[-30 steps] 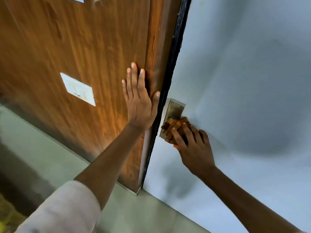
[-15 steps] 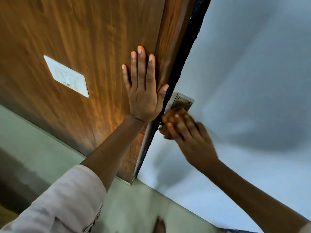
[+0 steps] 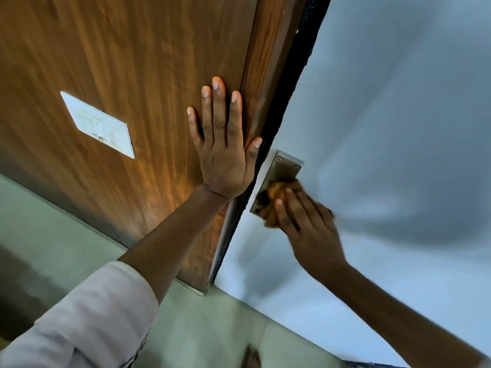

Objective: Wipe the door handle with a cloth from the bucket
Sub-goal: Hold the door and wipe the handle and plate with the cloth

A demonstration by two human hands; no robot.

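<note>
Head view: the left hand (image 3: 221,152) stays flat and spread on the wooden door (image 3: 127,75). The right hand (image 3: 305,221), gripping the orange cloth (image 3: 273,197), has slid lower down the metal handle plate (image 3: 283,166), uncovering its top.

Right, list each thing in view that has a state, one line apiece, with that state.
Wooden door: ajar, its edge facing the camera.
Left hand: open, flat against the wooden door.
Right hand: closed on the cloth.
Cloth: bunched up, pressed on the handle plate.
Handle plate: screwed on, lower part covered by the cloth.
White label: stuck flat on the wooden door.
</note>
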